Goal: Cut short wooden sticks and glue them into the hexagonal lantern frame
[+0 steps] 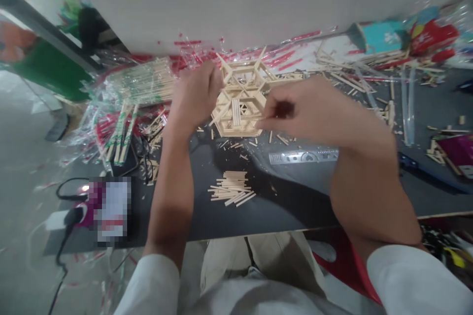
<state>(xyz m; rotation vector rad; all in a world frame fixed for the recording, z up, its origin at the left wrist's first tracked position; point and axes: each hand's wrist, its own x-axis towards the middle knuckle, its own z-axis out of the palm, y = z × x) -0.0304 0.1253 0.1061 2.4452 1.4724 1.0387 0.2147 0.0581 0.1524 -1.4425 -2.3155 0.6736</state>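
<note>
Here sits the stick model (236,110), a pale wooden frame on the desk (199,224), right between the two hands and in front of the person. The left hand (197,91) is up at its left side, fingers curled in close, and the blur means I cannot tell whether they are clamped on a piece. The right hand (306,108) comes in at the right edge, thumb and fingers bent toward the frame; whether those tips meet or pinch anything, I cannot tell either. Out to the wrappings now: on the left, a clear plastic pack (142,81) full of long sticks, and below it a few green-banded stick bundles (120,135) slanting toward the person. Over at the far right, a teal box (382,37) stands beside a red packet (434,37), contents hidden, with a purple packet (458,152) at the desk's right end. The desktop is dark and scattered with offcuts; nearer the person lies a loose pile of short sticks (232,188), and a clear ruler (303,157) rests below the right hand. Behind it all, a pale wall (236,5); at left, grey floor (18,142). And the model's direction: a straight edge faces the person, two spikes (263,54) splay at the far end, and its long axis, as seen here, runs from person to wall.
</note>
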